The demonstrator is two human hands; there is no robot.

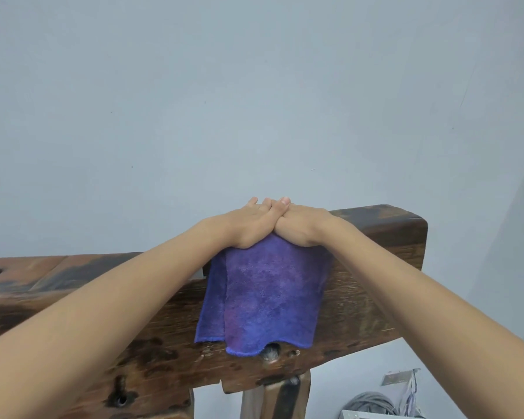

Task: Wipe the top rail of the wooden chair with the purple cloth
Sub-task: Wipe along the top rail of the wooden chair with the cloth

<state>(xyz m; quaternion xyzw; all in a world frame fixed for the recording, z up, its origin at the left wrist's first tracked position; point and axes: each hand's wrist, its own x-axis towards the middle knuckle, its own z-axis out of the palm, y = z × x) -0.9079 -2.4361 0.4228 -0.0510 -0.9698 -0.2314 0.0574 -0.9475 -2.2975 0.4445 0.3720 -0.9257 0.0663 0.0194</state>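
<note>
Purple cloth (262,294), one, draped over top rail (384,234), two hands pressing

A bare indoor room, its use not plain: it could be a store room or workshop corner. A plain pale wall (254,101) fills the upper frame, marked only by small specks. Across the lower half runs a rough, dark-stained wooden chair (375,297) with knots and holes. At lower right lie coiled grey cables (372,403) and a metal bracket (398,378).
</note>
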